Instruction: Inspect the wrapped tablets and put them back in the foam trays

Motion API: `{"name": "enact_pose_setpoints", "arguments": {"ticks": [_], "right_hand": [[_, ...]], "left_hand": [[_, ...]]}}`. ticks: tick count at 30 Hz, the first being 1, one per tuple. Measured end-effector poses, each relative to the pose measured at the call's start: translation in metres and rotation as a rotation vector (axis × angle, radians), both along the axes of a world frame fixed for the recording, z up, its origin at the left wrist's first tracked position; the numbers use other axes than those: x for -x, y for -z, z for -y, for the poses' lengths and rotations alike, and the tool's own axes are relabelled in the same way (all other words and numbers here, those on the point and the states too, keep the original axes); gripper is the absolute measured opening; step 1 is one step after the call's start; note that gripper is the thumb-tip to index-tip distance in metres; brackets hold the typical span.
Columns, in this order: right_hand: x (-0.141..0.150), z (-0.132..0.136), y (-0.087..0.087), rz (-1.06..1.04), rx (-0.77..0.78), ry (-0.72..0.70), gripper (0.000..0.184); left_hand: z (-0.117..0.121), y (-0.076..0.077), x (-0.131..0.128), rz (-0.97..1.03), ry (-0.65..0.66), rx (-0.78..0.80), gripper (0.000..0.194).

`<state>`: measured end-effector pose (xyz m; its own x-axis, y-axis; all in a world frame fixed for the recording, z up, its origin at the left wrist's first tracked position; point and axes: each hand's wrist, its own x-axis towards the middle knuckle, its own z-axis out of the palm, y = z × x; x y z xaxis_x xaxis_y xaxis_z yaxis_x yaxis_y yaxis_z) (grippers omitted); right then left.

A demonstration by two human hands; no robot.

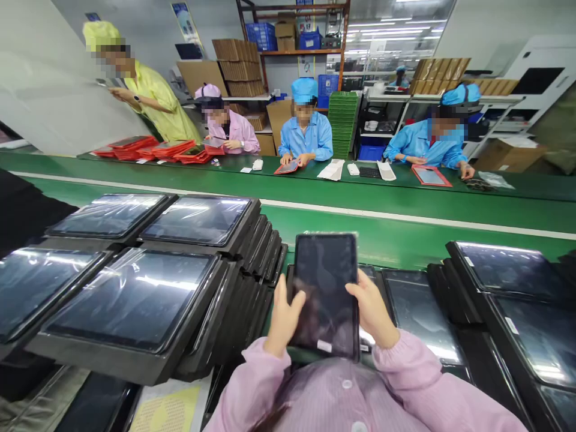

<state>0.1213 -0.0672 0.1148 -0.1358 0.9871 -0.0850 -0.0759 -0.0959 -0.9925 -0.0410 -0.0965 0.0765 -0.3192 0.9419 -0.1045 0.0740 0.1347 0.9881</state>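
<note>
Factory room: long green tabletop behind a handheld black rectangular tablet

Tall stacks of flat black trays, topped with glossy dark-screened tablets, crowded the left side; further dark tablets in black trays stood at the right. Across the tabletop, a co-worker in yellow stood near red-edged flat devices, and a co-worker in blue sat opposite.

Both forearms, in pink sleeves, angled inward. Left hand and right hand each had a grip closed on the tablet's side edge, thumb over the face.

Held upright, the tablet had its top edge against the green surface, which ran on to a white line. Its left edge was near the left stacks; its bottom edge was close to the wearer's torso.
</note>
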Motion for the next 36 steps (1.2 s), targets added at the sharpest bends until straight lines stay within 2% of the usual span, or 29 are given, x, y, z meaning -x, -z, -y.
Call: {"name": "enact_pose_setpoints", "arguments": {"ticks": [2,4,8,11,17,24,26,28,30,32,34,36], "right_hand": [[-0.007,-0.014,0.017,0.191,-0.005,-0.113,0.040],[-0.010,-0.034,0.035,0.463,-0.032,-0.185,0.040],[-0.013,-0.082,0.066,0.794,-0.074,-0.133,0.030],[-0.015,-0.103,0.082,1.008,-0.112,-0.155,0.025],[-0.026,-0.112,0.093,1.220,-0.160,-0.279,0.026],[-0.037,-0.106,0.088,1.247,-0.186,-0.302,0.025],[-0.053,-0.098,0.082,1.241,-0.185,-0.259,0.034],[-0.086,-0.086,0.075,1.263,-0.134,-0.145,0.046],[-0.129,-0.069,0.070,1.312,-0.003,0.045,0.048],[-0.174,-0.049,0.069,1.347,0.187,0.252,0.049],[-0.209,-0.032,0.073,1.312,0.340,0.330,0.049],[-0.227,-0.020,0.082,1.235,0.412,0.337,0.044]], "left_hand": [[-0.007,0.013,0.014,0.134,-0.086,0.180,0.050],[-0.010,0.023,0.023,0.187,-0.077,0.236,0.049],[-0.012,0.039,0.036,0.126,-0.138,0.277,0.051],[-0.017,0.049,0.042,0.089,-0.161,0.338,0.046],[-0.024,0.061,0.041,-0.013,-0.182,0.418,0.036],[-0.025,0.075,0.036,-0.242,-0.136,0.486,0.038],[-0.024,0.079,0.035,-0.332,-0.124,0.509,0.041],[-0.023,0.084,0.035,-0.392,-0.108,0.527,0.050],[-0.022,0.088,0.034,-0.413,-0.087,0.550,0.064],[-0.022,0.091,0.035,-0.419,-0.063,0.575,0.070],[-0.024,0.092,0.036,-0.430,-0.036,0.595,0.064],[-0.027,0.089,0.037,-0.444,-0.017,0.612,0.056]]}}
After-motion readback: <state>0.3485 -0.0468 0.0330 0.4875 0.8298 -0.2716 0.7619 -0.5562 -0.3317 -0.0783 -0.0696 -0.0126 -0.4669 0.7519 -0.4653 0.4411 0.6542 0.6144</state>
